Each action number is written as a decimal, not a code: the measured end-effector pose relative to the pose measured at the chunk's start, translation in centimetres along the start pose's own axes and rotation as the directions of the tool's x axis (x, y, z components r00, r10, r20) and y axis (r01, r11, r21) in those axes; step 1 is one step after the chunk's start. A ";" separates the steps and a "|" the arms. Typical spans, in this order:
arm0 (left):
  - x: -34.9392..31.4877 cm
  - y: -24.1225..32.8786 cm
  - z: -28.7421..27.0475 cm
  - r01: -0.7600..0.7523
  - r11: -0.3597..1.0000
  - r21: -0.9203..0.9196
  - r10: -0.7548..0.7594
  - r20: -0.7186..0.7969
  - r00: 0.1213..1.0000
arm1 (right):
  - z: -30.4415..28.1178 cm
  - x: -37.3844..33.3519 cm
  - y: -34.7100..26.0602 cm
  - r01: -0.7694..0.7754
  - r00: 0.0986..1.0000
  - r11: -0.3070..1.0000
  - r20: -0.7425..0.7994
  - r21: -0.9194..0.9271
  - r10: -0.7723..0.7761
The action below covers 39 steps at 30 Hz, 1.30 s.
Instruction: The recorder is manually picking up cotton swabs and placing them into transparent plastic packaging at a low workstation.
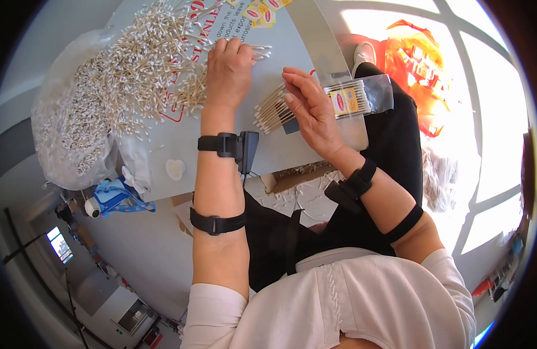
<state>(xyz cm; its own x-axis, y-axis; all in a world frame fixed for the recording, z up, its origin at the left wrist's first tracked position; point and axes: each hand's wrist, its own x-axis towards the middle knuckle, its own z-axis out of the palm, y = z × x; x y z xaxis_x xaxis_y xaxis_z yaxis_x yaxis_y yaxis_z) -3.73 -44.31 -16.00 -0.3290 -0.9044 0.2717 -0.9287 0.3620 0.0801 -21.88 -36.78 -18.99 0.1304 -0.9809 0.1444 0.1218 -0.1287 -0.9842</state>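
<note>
My left hand is closed at the edge of a large loose heap of cotton swabs. A few cotton swabs stick out to the right from under its fingers. My right hand is held with its fingers stretched out and the thumb a little apart, and nothing shows in its grip. Just left of it, a row of cotton swabs lies side by side on the table. Beyond its fingers, a clear plastic bag packed with swabs carries a yellow and red label.
The heap spills from a big clear plastic bag on the table's left. Small yellow labels lie at the far edge. A white round piece lies near the front. Below stands a cardboard box; an orange bag is at right.
</note>
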 end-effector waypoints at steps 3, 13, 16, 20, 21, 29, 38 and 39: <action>-0.7 0.5 -0.3 0.036 0.998 -0.043 -0.038 -0.032 0.999 | -0.1 -0.1 0.1 -0.007 1.000 1.000 -0.005 -0.001 0.007; -1.8 0.4 -1.2 0.098 0.995 0.015 -0.098 -0.034 0.995 | 0.3 0.0 -0.2 -0.006 1.000 1.000 0.017 0.008 0.006; -2.3 2.4 -4.2 0.208 0.963 -0.172 -0.182 0.155 0.971 | -0.4 -0.2 0.2 -0.083 0.997 0.992 0.013 0.092 0.082; -7.0 5.1 -8.5 0.323 0.809 -0.492 -0.108 0.415 0.903 | -0.4 -0.1 1.1 -0.092 0.996 0.979 0.010 0.184 0.092; -8.2 5.6 -8.8 0.323 0.809 -0.491 -0.108 0.415 0.903 | -0.4 -0.1 1.2 -0.096 0.995 0.973 0.008 0.210 0.097; -10.7 2.4 -6.0 0.510 0.818 -0.266 -0.509 0.079 0.857 | -0.2 0.0 0.6 -0.093 0.995 0.971 -0.014 0.221 0.098; -7.6 0.2 -3.0 0.269 0.959 -0.094 -0.266 0.037 0.963 | -0.3 0.1 0.4 -0.119 0.992 0.967 -0.006 0.223 0.124; -7.2 0.3 -2.6 0.271 0.958 -0.095 -0.268 0.039 0.963 | -0.2 0.1 0.3 -0.124 0.992 0.968 0.002 0.218 0.126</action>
<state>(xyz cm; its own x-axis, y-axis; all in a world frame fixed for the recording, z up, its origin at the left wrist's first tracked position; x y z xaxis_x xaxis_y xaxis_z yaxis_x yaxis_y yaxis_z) -1.19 -37.04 -15.41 -0.0745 -0.9764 0.2027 -0.9626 0.1235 0.2410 -22.05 -36.98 -19.31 0.1467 -0.9890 0.0192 0.3161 0.0285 -0.9483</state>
